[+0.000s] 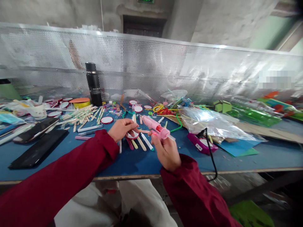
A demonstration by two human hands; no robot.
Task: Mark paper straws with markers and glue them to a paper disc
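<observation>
A pink glue gun [156,127] sits above the blue bench [132,160], gripped in the right hand [167,151], fingers wrapped round its handle. Just left, the left hand [121,128] presses a red-rimmed white disc [132,135] lying on coloured sticks [142,143], fingers pinching its edge. A black flask [94,83] stands behind; its label is unreadable.

Two bare hands, dark red sleeves

Left hand [121,128] and right hand [166,150] emerge from long maroon sleeves [71,176]; pale trousers [132,201] below.
</observation>
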